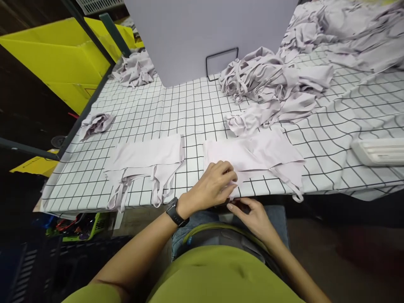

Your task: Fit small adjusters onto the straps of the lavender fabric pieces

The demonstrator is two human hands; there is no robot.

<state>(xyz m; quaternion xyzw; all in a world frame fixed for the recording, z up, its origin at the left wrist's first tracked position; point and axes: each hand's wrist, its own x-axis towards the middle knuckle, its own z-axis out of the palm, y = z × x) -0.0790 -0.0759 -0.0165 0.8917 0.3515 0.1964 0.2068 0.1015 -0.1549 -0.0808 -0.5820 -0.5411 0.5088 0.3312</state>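
A pale pink strappy garment (249, 151) lies folded flat at the front of the table, its right strap (296, 194) hanging over the edge. My left hand (216, 185), with a black watch on the wrist, is closed over the garment's left strap, most of which it hides. Just below the table edge, my right hand (254, 216) pinches at the lower end of that same strap with thumb and forefinger. To the left rests a neat stack of similar folded garments (145, 153), straps towards me.
A white cloth with black grid lines (176, 109) covers the table. Crumpled garments (261, 80) are heaped behind, with more at the back right (353, 33). A grey panel (202, 38) stands at the back. A white plastic object (378, 151) lies right; a yellow box (59, 59) stands left.
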